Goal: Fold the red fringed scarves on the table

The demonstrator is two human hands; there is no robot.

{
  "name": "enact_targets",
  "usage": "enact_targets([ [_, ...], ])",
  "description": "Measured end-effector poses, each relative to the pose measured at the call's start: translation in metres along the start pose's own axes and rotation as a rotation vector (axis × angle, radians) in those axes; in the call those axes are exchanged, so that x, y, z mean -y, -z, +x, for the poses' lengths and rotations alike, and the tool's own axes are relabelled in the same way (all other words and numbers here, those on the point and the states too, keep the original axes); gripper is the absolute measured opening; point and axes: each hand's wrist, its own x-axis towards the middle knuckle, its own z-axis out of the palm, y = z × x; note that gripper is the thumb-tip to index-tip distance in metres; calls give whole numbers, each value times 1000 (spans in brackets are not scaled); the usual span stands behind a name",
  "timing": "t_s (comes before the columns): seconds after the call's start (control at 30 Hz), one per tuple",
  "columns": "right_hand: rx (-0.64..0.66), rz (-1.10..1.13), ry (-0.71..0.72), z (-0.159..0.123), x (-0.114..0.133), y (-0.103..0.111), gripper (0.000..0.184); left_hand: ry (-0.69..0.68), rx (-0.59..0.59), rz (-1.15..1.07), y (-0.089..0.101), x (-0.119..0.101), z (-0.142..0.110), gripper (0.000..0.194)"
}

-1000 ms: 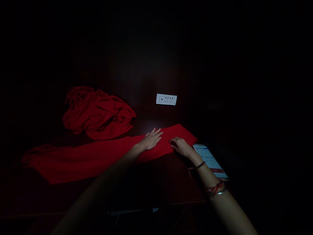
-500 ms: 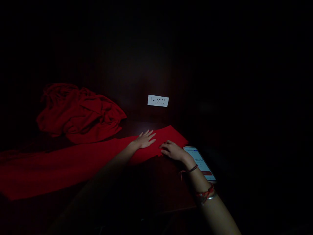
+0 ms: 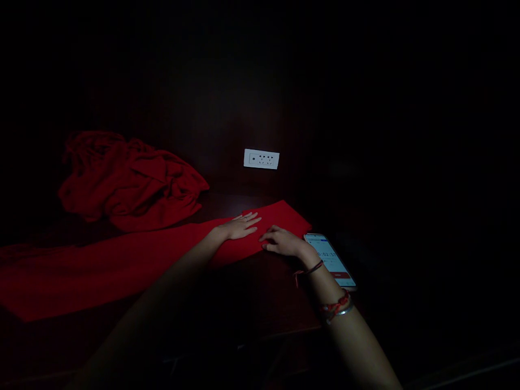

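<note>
A long red cloth (image 3: 122,260) lies flat across a dark table, folded into a strip. My left hand (image 3: 240,226) rests flat on its right end with fingers stretched out. My right hand (image 3: 283,242) lies on the cloth's near edge, just right of the left hand, fingers curved down onto the fabric. Red string bands and a metal bangle circle my right wrist and forearm.
A crumpled heap of red cloth (image 3: 130,181) sits at the back left. A lit phone (image 3: 330,260) lies beside my right wrist. A white wall socket (image 3: 261,159) is on the dark wall behind. The table's front edge (image 3: 284,333) is barely visible in the dark.
Both hands stay on the cloth's right end. The left fingers have stretched a little further right. The view has shifted slightly, mostly rightward, since a second ago.
</note>
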Motion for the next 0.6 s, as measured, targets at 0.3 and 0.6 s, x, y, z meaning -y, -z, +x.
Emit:
enact_targets([
  [0.3, -211, -69, -403, 21, 1, -15, 51, 32, -45, 15, -9, 10, 3, 51],
  [0.6, 196, 18, -590, 20, -8, -19, 63, 38, -70, 6, -12, 18, 2, 59],
])
